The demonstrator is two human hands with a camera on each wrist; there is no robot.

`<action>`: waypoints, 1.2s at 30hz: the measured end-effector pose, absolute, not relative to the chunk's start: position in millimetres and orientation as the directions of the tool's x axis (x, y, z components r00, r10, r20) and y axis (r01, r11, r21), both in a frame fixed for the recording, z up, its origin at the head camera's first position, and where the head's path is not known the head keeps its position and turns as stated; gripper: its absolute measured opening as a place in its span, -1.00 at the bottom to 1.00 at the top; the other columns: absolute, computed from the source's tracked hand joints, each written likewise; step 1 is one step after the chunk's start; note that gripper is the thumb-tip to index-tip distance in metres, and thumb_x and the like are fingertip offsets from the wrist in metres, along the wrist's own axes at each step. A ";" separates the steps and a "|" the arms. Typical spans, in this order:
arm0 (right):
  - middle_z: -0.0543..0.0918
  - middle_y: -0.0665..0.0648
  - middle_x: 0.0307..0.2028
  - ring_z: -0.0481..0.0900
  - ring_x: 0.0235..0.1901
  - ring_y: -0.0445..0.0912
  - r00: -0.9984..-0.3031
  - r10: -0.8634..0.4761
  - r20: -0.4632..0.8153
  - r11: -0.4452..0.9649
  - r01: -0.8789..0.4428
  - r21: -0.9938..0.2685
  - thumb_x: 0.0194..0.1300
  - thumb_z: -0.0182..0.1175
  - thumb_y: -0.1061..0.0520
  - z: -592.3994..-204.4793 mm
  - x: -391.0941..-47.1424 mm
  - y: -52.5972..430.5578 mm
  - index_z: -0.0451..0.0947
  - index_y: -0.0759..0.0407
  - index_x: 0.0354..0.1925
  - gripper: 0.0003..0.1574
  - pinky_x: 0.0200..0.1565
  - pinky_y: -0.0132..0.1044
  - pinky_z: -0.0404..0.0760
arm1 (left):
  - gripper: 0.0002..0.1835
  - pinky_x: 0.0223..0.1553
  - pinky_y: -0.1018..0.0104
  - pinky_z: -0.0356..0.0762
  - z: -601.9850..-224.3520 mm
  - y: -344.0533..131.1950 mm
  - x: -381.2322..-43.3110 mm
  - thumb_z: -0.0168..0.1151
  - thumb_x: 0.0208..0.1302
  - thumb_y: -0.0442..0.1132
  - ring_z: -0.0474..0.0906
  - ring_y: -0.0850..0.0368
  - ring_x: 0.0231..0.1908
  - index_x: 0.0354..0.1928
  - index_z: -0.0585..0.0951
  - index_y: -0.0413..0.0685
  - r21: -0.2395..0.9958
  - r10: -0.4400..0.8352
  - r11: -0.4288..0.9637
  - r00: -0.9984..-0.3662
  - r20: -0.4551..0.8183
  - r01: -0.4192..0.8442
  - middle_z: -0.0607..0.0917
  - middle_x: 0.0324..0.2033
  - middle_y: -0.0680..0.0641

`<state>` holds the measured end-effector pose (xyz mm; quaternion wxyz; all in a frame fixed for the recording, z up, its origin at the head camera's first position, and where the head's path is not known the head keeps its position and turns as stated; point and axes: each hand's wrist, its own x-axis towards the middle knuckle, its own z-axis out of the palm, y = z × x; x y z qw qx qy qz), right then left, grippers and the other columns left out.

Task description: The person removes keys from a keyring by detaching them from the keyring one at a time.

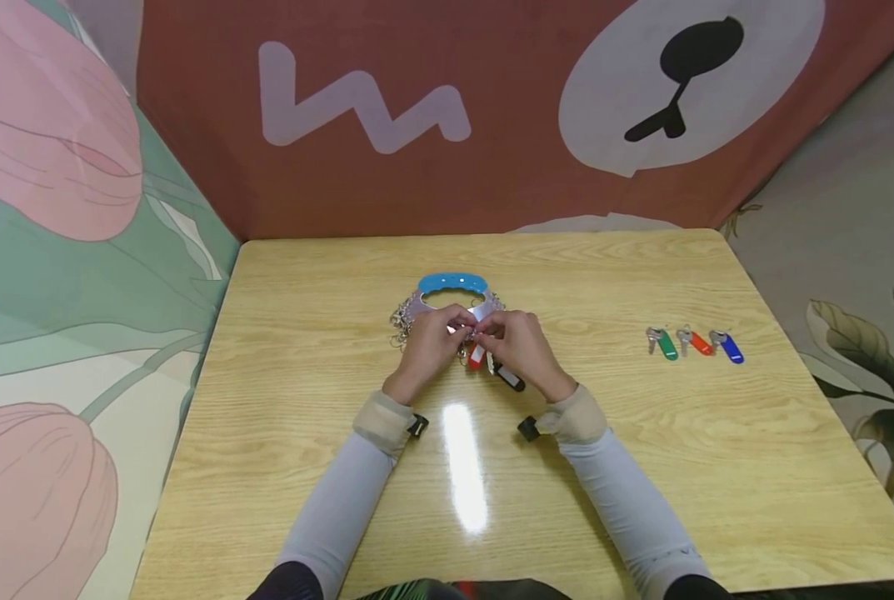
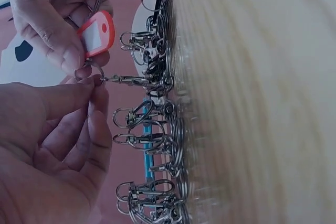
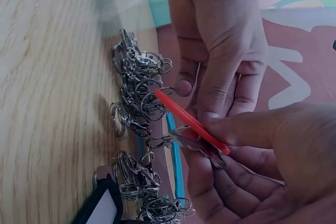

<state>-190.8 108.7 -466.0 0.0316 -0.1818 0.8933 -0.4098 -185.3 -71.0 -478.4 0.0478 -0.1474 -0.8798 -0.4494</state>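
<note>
Over the front of a key ring holder with a blue handle, my two hands meet. The right hand grips a red key tag together with its metal key. My left hand pinches the tag's small split ring between thumb and fingertip, where a swivel clasp of the holder joins it. Several metal clasps with rings hang in clusters along the holder's edge. A black key tag lies below the right hand.
On the right of the wooden table lie three keys in a row, with a green tag, an orange-red tag and a blue tag. Behind the table rises a brown patterned wall.
</note>
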 end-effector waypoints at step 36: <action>0.83 0.23 -0.22 0.80 -0.26 0.00 -0.922 -0.383 0.050 0.543 -0.269 -0.796 0.31 0.45 0.34 -469.9 -192.2 113.5 0.81 0.31 -0.23 -0.95 -0.23 -0.31 0.73 | -0.79 -0.28 0.30 0.77 -480.1 -74.1 -186.5 0.28 0.45 -0.39 0.85 0.02 -0.21 0.02 0.78 -0.29 0.935 0.227 0.354 -0.973 -0.052 0.033 0.85 -0.14 -0.23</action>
